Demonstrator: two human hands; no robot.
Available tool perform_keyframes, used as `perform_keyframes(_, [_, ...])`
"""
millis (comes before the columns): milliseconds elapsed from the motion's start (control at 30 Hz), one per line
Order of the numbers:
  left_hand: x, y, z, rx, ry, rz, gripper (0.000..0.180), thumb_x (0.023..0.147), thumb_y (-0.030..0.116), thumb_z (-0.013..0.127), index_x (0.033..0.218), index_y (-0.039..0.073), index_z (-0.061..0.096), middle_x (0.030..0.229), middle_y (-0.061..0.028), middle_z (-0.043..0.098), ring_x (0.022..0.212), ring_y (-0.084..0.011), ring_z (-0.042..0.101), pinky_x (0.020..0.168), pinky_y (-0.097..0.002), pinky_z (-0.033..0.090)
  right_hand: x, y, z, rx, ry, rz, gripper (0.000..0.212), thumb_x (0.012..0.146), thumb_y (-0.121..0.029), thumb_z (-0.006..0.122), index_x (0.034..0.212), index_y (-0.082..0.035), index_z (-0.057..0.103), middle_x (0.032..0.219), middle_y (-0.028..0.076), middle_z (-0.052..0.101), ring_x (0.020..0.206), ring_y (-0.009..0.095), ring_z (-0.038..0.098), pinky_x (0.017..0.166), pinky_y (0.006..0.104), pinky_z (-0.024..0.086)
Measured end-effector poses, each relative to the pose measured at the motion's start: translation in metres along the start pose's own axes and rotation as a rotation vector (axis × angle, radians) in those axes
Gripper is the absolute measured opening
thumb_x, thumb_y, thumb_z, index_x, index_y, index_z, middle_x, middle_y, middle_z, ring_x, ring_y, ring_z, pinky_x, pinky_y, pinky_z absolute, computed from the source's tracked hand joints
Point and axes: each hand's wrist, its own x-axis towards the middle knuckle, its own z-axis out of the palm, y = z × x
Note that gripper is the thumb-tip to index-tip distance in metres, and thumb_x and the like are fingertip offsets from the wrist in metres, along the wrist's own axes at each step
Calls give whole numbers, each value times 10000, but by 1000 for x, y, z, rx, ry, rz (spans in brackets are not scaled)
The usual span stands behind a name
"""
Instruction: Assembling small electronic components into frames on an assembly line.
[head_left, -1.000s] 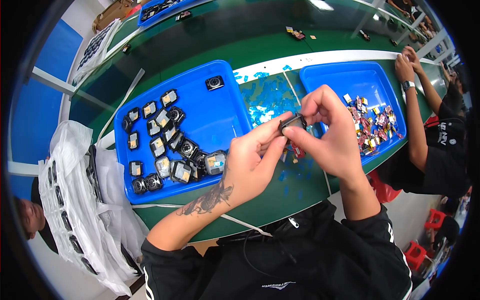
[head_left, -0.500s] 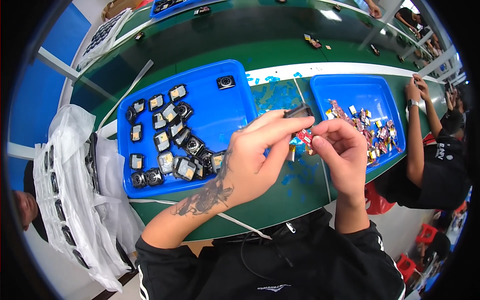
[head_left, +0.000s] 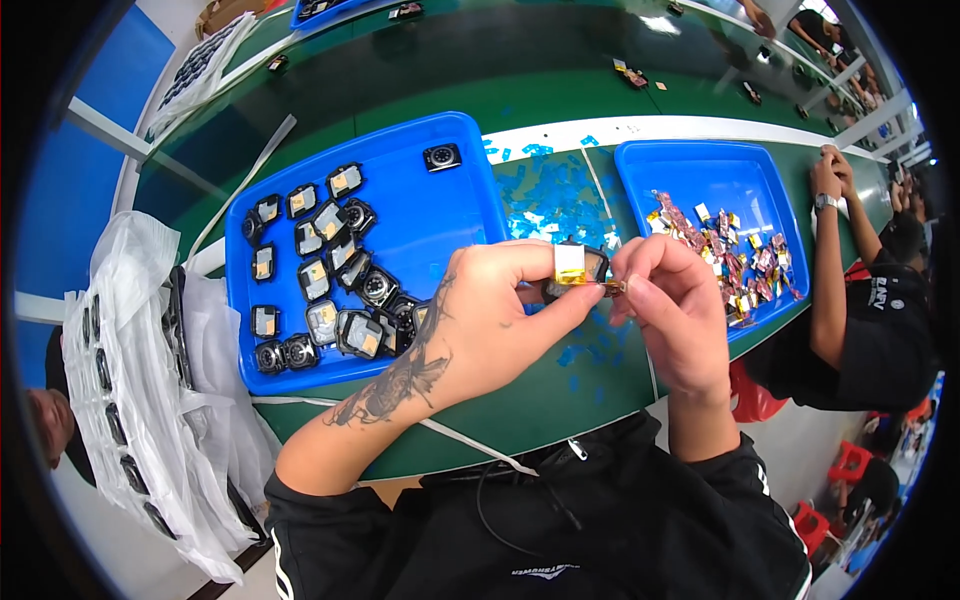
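Over the table's near part, my left hand (head_left: 505, 305) grips a black watch case (head_left: 596, 266) between thumb and fingers. A small white battery with yellow tape (head_left: 570, 262) lies against the case, by my left thumb. My right hand (head_left: 682, 310) is closed in a pinch at the case's right side, on a small circuit board (head_left: 616, 286) mostly covered by the fingertips. Left of my hands is a blue tray (head_left: 410, 180) with several black watch cases (head_left: 378, 287). To the right, another blue tray (head_left: 640, 160) bears a heap of small battery-and-board pieces (head_left: 735, 265).
Scraps of blue film (head_left: 560, 195) lie scattered on the green table between the trays. White wrapping with rows of black parts (head_left: 140, 400) stands at the left. A co-worker's hands (head_left: 832, 175) are at the right table edge. Beyond runs a green belt (head_left: 500, 75) carrying small parts.
The watch case has been turned and lowered slightly, so the white and yellow battery now shows on it. The red-faced board seen before is now mostly hidden by my right fingers.
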Motion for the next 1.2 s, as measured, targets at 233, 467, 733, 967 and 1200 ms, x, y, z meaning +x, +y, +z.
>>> perform_keyframes(233, [-1,-1,10,-285,-30,-101,271,889,-22,644,1153,-79,644,1045,-91,666,1008,-137,642,852,-258,537,-6,13,13,-150,188,-156,288,824,71,696,1062,3,548,932,37,610,863,73,593,733,208,494])
perform_keyframes(467, [-2,-10,18,-520,6,-73,396,916,-61,579,1309,-76,537,1269,-157,604,1120,-185,613,978,-287,499,0,24,17,-351,342,-339,328,820,63,708,1084,6,521,880,38,613,777,71,600,675,192,474])
perform_keyframes(733, [-5,-10,19,-579,65,-92,404,905,-74,583,1307,-58,546,1238,-149,620,1104,-183,625,946,-291,522,2,25,18,-409,304,-345,338,826,50,705,1100,1,514,833,16,606,752,36,581,630,165,435])
perform_keyframes(967, [0,-17,23,-610,130,-92,405,887,-66,611,1288,-41,566,1172,-147,643,1043,-183,647,890,-303,557,8,28,17,-430,322,-328,356,812,49,695,1109,-17,510,811,0,601,702,19,551,586,153,394])
perform_keyframes(1200, [2,-17,26,-582,188,-79,412,876,-77,608,1284,-33,569,1109,-160,657,986,-192,665,847,-318,593,14,28,12,-437,305,-261,387,801,9,719,1124,-24,509,853,22,590,720,30,537,576,173,447])
